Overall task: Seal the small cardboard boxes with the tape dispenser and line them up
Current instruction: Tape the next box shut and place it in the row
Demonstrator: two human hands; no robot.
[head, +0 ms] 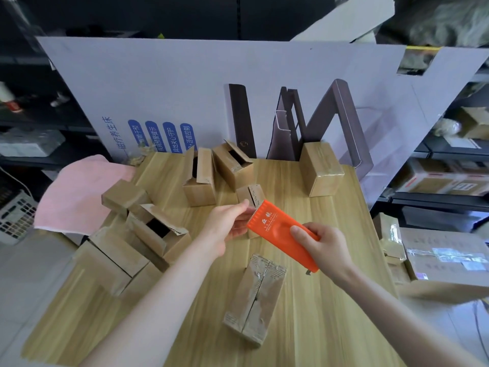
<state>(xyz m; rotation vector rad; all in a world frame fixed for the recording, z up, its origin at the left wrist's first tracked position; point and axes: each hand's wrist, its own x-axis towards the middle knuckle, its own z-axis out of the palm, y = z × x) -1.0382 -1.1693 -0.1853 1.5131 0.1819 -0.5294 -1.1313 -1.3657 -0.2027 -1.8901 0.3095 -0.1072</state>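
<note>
My right hand [324, 246] grips the rear of an orange tape dispenser [277, 227], held above the wooden table [330, 300]. My left hand [230, 221] pinches at the dispenser's toothed front end, where tape comes off. Just behind that end sits a small cardboard box [251, 193], partly hidden. A closed small box [255, 298] lies on the table below the dispenser, its flaps meeting along the middle. A closed box [321, 168] stands at the back right. Open boxes [232, 165] [199, 176] stand at the back, more boxes [156, 229] lie at the left.
A large white printed cardboard sheet [185, 83] stands behind the table. A pink cloth [76, 192] lies at the left edge. Taped parcels [444, 255] sit to the right. Shelves with goods line both sides.
</note>
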